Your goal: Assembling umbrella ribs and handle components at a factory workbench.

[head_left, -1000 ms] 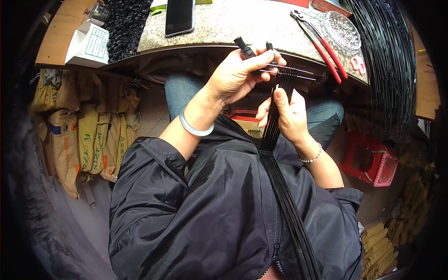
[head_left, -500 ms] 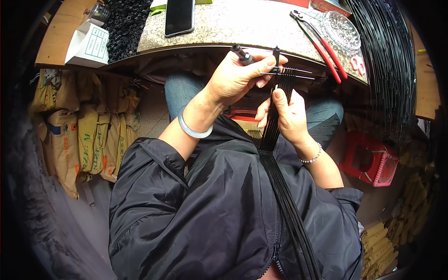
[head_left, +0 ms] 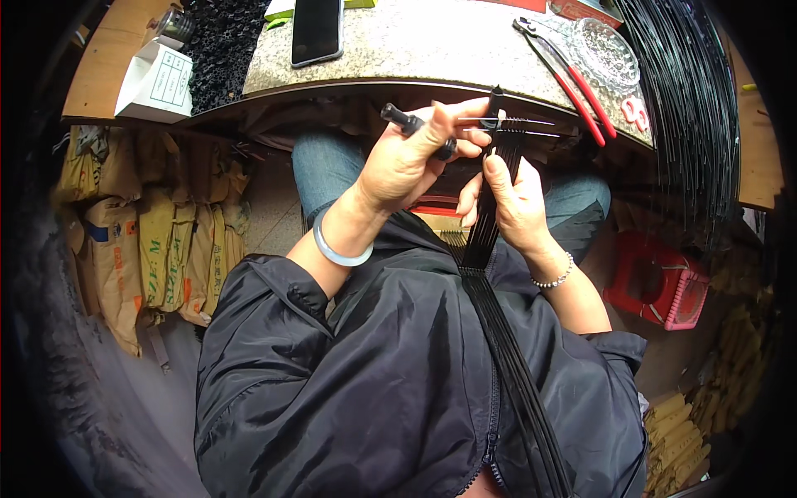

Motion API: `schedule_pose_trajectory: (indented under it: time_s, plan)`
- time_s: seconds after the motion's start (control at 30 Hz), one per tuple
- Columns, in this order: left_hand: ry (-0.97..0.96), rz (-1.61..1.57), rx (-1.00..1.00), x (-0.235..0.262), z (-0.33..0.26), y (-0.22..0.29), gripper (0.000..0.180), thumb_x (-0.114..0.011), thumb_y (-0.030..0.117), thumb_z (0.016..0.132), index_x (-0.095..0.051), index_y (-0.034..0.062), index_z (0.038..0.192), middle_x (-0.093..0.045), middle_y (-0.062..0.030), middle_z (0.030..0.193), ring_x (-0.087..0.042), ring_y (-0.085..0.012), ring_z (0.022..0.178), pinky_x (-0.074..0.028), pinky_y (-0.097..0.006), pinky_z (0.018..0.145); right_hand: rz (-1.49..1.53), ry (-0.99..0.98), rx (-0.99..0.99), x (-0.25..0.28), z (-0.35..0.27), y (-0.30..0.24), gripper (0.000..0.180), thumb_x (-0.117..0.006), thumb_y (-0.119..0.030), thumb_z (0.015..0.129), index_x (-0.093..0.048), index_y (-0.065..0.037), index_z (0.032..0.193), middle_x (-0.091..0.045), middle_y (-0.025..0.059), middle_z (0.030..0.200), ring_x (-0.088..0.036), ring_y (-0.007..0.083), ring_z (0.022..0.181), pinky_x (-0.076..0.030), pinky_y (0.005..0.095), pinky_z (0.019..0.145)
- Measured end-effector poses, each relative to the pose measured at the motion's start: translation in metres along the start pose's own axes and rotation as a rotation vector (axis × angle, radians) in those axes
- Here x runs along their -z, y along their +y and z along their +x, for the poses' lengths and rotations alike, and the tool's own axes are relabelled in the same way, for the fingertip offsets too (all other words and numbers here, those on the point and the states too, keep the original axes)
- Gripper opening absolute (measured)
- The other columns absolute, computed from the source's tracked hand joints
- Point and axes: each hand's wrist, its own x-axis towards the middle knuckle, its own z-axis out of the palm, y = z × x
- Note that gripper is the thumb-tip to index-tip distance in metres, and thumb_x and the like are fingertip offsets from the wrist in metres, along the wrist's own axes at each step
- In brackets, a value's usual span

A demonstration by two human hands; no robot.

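My left hand [head_left: 398, 170] is curled round a short black cylindrical handle [head_left: 404, 119], whose thicker end sticks out past the thumb. Its fingertips reach the top of a flat band of thin black strands [head_left: 480, 245]. Two thin metal rods [head_left: 535, 134] cross that band near its tip, with strands looped over them. My right hand [head_left: 521, 207] pinches the band just below the rods, thumb on top. From there the strands hang down over my dark jacket [head_left: 382, 357] toward the lower edge. What the fingers hide under the band cannot be seen.
On the stone-topped table [head_left: 415, 50] lie a phone [head_left: 317, 31], red-handled pliers [head_left: 573, 79], a glass dish [head_left: 606, 51] and pink scissors handles [head_left: 635, 113]. Long black strands [head_left: 693, 108] hang at the right. A white box [head_left: 158, 83] stands left; a red stool [head_left: 656, 282] is below.
My left hand has drawn slightly left, carrying the black handle with it, and its thumb has lifted away from the rods. The right hand keeps its place on the band.
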Motion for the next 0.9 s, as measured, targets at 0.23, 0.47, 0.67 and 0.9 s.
schedule_pose_trajectory:
  time_s: [0.23, 0.47, 0.67, 0.9]
  plan:
    - [0.028, 0.000, -0.035, -0.001, 0.002, -0.001, 0.039, -0.055, 0.015, 0.089, -0.048, -0.0070, 0.121, -0.062, -0.0129, 0.106, -0.058, -0.0074, 0.077, -0.048, -0.019, 0.074, 0.017, 0.025, 0.034, -0.005, 0.002, 0.003, 0.031, -0.049, -0.022, 0.093, -0.044, -0.001, 0.116, -0.057, 0.0073, 0.073, -0.058, 0.0124, 0.052, -0.048, 0.0204, 0.044]
    - [0.221, 0.219, -0.165, -0.014, 0.007, -0.006, 0.031, -0.072, 0.005, 0.075, -0.062, -0.0001, 0.104, -0.066, -0.0056, 0.086, -0.055, -0.0053, 0.065, -0.046, -0.018, 0.056, -0.048, 0.019, 0.090, -0.007, 0.000, 0.007, 0.037, -0.047, -0.034, 0.092, -0.041, -0.001, 0.109, -0.057, 0.0092, 0.075, -0.058, 0.0126, 0.052, -0.048, 0.0204, 0.044]
    - [0.106, 0.026, -0.057, -0.015, 0.006, -0.003, 0.022, -0.065, 0.001, 0.080, -0.061, -0.0012, 0.102, -0.063, -0.0044, 0.079, -0.054, -0.0072, 0.063, -0.045, -0.019, 0.054, -0.112, -0.024, 0.021, -0.001, 0.000, 0.004, 0.044, -0.038, -0.044, 0.094, -0.043, -0.001, 0.102, -0.057, 0.0110, 0.057, -0.055, 0.0138, 0.042, -0.045, 0.0213, 0.041]
    - [0.089, -0.068, 0.087, -0.004, 0.009, -0.006, 0.018, -0.065, 0.004, 0.081, -0.062, 0.0016, 0.098, -0.061, -0.0037, 0.078, -0.052, -0.0086, 0.064, -0.044, -0.019, 0.059, -0.122, -0.010, 0.002, -0.003, -0.001, 0.003, 0.048, -0.035, -0.047, 0.093, -0.043, -0.001, 0.102, -0.057, 0.0108, 0.056, -0.054, 0.0131, 0.041, -0.044, 0.0208, 0.040]
